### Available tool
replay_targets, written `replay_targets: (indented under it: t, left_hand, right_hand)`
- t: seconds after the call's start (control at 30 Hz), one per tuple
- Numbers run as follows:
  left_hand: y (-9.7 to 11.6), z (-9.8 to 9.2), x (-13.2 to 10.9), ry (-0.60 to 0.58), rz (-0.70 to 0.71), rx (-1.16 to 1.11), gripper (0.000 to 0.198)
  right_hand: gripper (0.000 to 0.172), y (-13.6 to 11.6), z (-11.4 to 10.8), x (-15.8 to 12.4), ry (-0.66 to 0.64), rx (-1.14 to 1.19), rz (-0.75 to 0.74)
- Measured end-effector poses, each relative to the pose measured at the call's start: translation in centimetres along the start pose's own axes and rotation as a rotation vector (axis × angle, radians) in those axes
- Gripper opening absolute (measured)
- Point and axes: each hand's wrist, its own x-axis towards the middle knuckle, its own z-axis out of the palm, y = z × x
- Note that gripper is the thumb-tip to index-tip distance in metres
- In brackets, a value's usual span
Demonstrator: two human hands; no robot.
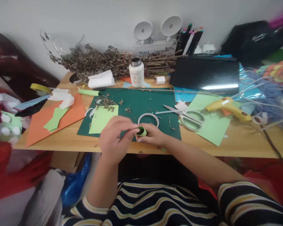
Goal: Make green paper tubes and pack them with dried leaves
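Observation:
Both my hands meet over the front edge of the green cutting mat. My right hand is wrapped round a small rolled tube of green paper, its open end facing up and dark inside. At the tube's rim, my left hand has thumb and fingers pinched together; what lies between them is too small to make out. Just behind my right hand lies a white tape ring. A light green paper sheet is partly behind my left hand, with crumbled dried leaves at its top.
Scissors and a yellow glue gun lie on the right over green paper. A white bottle stands uncapped at the back, before a bundle of dried stems. Orange paper and a paper roll are left.

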Motion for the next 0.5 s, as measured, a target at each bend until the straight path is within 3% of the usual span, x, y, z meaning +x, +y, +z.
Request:
replay_targets:
  t: [0.1,0.27,0.5]
  left_hand:
    - [-0.2,1.1,0.3,-0.085,0.0,0.027,0.01]
    - [-1.0,0.7,-0.8,-0.06,-0.031,-0.036,0.015]
    - [-0.5,0.3,-0.7,-0.076,-0.042,0.037,0.017]
  right_hand:
    - [0.035,0.3,0.2,-0.1,0.006,-0.02,-0.015]
    - [0.032,0.4,0.4,0.0,0.002,-0.012,-0.025]
    - [0.023,0.3,0.3,0.2,0.057,0.025,-0.028]
